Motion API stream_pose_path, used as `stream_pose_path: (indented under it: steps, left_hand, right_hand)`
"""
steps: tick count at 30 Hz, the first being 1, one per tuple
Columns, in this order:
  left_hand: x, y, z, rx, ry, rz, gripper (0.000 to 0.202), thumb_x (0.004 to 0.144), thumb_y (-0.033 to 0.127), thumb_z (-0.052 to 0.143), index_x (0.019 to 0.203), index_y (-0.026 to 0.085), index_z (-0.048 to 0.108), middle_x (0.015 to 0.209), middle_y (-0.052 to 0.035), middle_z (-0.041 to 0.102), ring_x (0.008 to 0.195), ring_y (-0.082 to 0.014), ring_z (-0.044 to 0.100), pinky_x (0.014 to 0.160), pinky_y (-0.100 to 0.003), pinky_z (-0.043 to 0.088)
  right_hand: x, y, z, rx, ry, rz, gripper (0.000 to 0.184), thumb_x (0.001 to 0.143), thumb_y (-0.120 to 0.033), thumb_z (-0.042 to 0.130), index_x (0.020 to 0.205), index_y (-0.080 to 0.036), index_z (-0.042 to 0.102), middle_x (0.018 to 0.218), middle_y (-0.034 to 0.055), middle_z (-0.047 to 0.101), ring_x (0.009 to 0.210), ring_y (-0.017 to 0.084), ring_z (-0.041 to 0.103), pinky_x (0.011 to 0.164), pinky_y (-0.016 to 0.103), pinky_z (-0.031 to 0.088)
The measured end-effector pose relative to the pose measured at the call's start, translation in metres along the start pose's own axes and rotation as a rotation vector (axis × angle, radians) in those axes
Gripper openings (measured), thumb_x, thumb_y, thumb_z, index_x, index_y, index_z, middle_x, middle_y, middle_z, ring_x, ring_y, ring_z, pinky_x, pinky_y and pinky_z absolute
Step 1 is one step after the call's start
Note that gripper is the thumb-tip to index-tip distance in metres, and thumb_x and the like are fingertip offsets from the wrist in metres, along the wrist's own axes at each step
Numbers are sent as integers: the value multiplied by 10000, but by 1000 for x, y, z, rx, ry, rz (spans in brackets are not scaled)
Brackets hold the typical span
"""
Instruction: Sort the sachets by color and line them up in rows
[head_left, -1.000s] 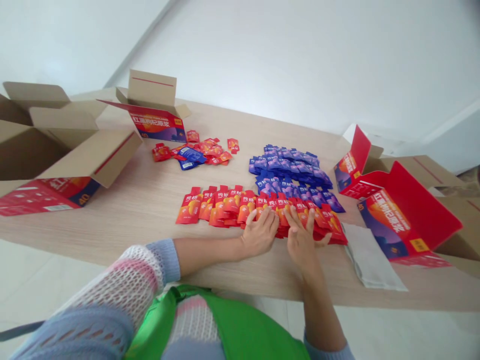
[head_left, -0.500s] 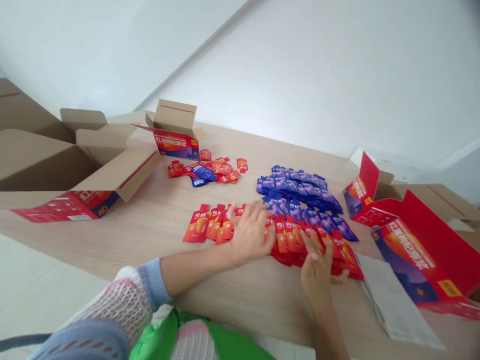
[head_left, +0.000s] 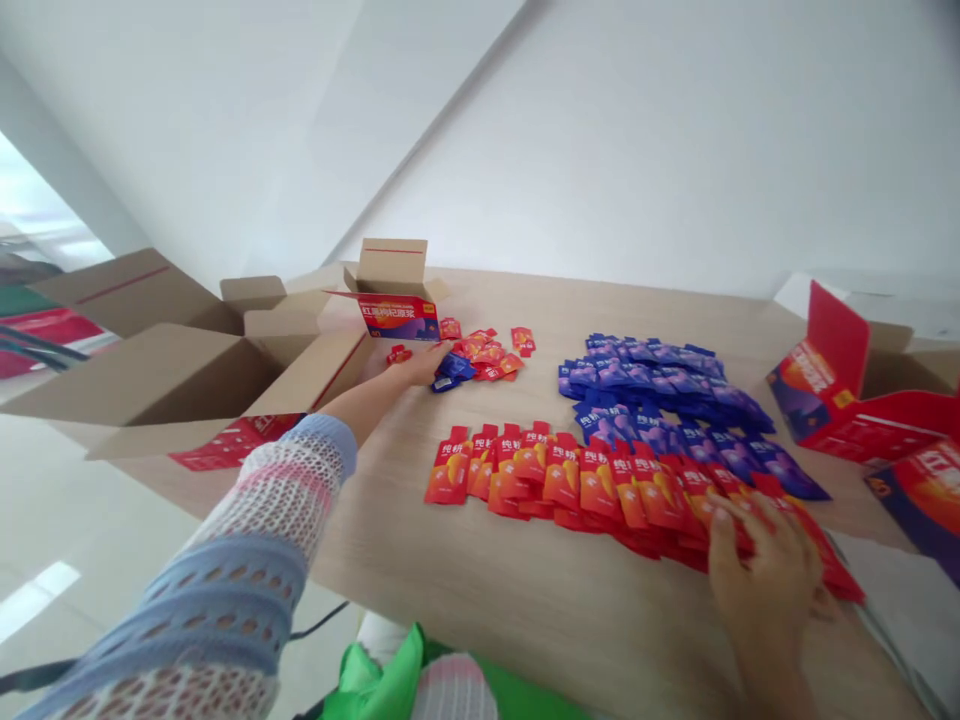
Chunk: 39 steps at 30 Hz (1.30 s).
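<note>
Reaching across the table [head_left: 525,570], the left hand [head_left: 424,365] stretches straight past a cardboard carton [head_left: 394,265], its fingers drawn narrow at loose blue sachets [head_left: 448,377] beside small red sachets [head_left: 487,355]; whether it holds one, I cannot tell. Blue packets [head_left: 645,385] lie massed apart from overlapping red packets [head_left: 577,480], colours kept separate, labels showing. The right hand [head_left: 765,565] lies spread, gripping nothing, on the red row's end, near a red box [head_left: 825,370].
</note>
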<state>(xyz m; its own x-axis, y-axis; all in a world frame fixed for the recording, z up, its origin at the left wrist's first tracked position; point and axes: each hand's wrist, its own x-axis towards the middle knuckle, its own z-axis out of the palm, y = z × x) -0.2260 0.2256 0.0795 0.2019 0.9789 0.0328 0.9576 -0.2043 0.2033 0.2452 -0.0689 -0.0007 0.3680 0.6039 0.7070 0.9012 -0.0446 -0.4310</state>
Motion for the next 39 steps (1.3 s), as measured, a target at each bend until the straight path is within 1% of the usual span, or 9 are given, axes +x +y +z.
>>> stream_pose_path:
  steps: [4,12,17,21,24,28,31,35,39]
  left_hand:
    - [5,-3,12,248,-81,331,807,723,51,582,1509,150,432,1578,-149,441,1496,-284,296,1193,-501,242]
    - [-22,-8,31,144,134,337,511,840,105,507,1336,144,619,1406,-156,615,1349,-258,515,1169,-411,326]
    - [-35,-18,46,-22,421,41,447,967,274,421,1360,130,578,1293,-174,672,1189,-270,631,1038,-373,450]
    - [-39,-3,43,-102,535,-231,463,987,443,428,1308,151,589,1144,-151,717,1073,-294,670,909,-359,480]
    - [-41,21,29,-187,586,-237,418,966,456,478,1233,165,617,1101,-121,720,1030,-269,670,905,-333,472]
    - [-46,71,2,-380,757,17,322,944,421,508,1089,176,659,1140,-101,681,1067,-235,629,918,-311,485]
    - [-57,120,-16,-642,840,146,275,897,440,587,957,182,664,1047,-78,671,975,-217,632,808,-299,524]
    - [-82,182,-23,-1081,560,292,324,824,486,705,924,181,659,813,-26,678,690,-167,625,628,-273,524]
    - [-108,227,-21,-1231,404,377,306,790,456,745,862,171,659,763,-15,674,634,-152,612,589,-266,515]
  right_hand:
    - [3,-2,-4,-11,57,19,556,916,-548,410,1031,-134,761,1361,192,608,1317,411,505,1127,615,337]
    - [9,-4,-10,64,60,7,510,917,-507,445,1033,-118,755,1286,206,637,1242,390,572,1070,592,416]
    - [7,-13,-5,83,77,13,466,938,-446,454,1045,-99,747,1338,223,598,1259,356,558,1089,549,425]
    - [15,-19,-9,105,99,30,412,938,-392,456,1034,-110,741,1300,210,599,1255,329,547,1104,536,405]
    - [35,-33,-18,93,69,38,405,927,-412,473,1028,-127,742,1319,201,575,1247,321,543,1095,523,408]
    - [82,-80,-21,195,-109,-101,429,917,-476,504,1114,-158,714,1385,182,523,1321,304,488,1094,476,422]
    - [110,-123,-6,321,-223,-177,436,906,-475,530,1177,-171,686,1447,176,465,1349,305,460,1041,460,472]
    - [116,-165,23,506,-352,-157,382,909,-422,543,1179,-174,650,1419,160,472,1209,237,567,960,358,516]
    - [96,-181,37,583,-405,-86,279,969,-434,491,1066,-194,592,1065,93,661,943,204,638,835,320,510]
